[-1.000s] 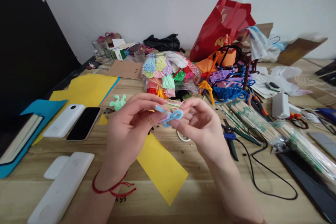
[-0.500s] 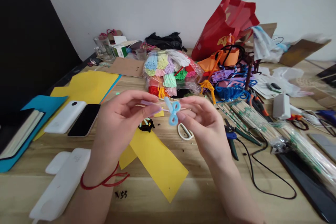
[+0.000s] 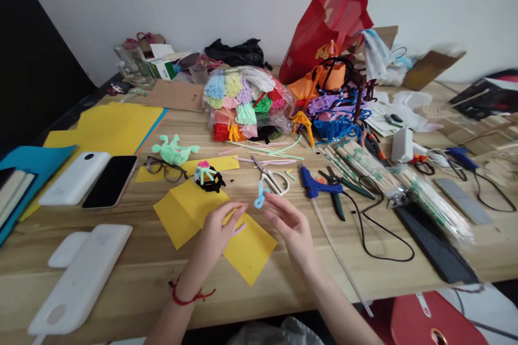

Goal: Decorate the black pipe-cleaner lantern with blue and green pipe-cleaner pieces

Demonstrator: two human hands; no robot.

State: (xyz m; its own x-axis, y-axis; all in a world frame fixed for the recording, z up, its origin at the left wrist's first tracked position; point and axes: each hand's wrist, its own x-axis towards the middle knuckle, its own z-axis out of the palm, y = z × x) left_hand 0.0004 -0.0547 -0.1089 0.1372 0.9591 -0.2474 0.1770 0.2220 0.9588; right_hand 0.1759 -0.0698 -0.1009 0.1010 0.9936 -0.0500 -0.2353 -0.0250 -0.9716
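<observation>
The blue looped stem (image 3: 259, 195) is held above the worktop (image 3: 148, 275), pinched in the fingers of the right hand (image 3: 293, 222). Take it as the middle of a clock, with the wall (image 3: 178, 0) at 12. At 8 o'clock the left hand's (image 3: 218, 226) fingers are closed on a lilac stem (image 3: 239, 229), one end poking out below. I see a gap between the hands, over yellow paper (image 3: 250, 253). Bare wood lies at 8, past the left forearm; at 6, a strip runs to the front edge, which both forearms cross. It is tighter at 1, where the scissors (image 3: 266, 173) lie just beyond the loops.

Counting outward: one pair of scissors; two blue glue guns, one near (image 3: 311, 183) and one farther (image 3: 463, 157), both around 3; one pair of glasses (image 3: 173, 173) between 9 and 10; one phone (image 3: 110, 181) at 9; one bag of coloured stems (image 3: 246, 113) at 12; one red bag (image 3: 313, 38) at 1.
</observation>
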